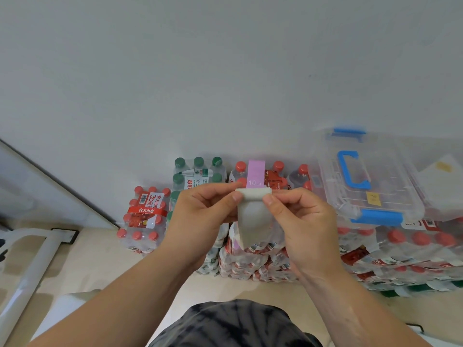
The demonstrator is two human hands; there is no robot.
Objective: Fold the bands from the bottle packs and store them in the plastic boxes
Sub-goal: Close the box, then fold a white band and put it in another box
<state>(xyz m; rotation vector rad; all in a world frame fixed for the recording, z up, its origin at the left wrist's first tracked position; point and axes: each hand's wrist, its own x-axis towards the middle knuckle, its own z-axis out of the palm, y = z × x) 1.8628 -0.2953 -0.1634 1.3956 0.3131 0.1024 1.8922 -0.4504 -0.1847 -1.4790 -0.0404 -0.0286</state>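
Pinching a folded pale band [253,211] between left hand [203,216] and right hand [300,221], above stacked bottle packs [250,259]; pink band [256,175] behind.

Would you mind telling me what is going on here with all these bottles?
A person is folding a whitish band, pinching its top fold with the left hand and right hand above stacked bottle packs. A pink band marked 10 LB lies across a red-capped pack behind. The clear plastic box sits closed on packs to the right, with this band not yet in it.
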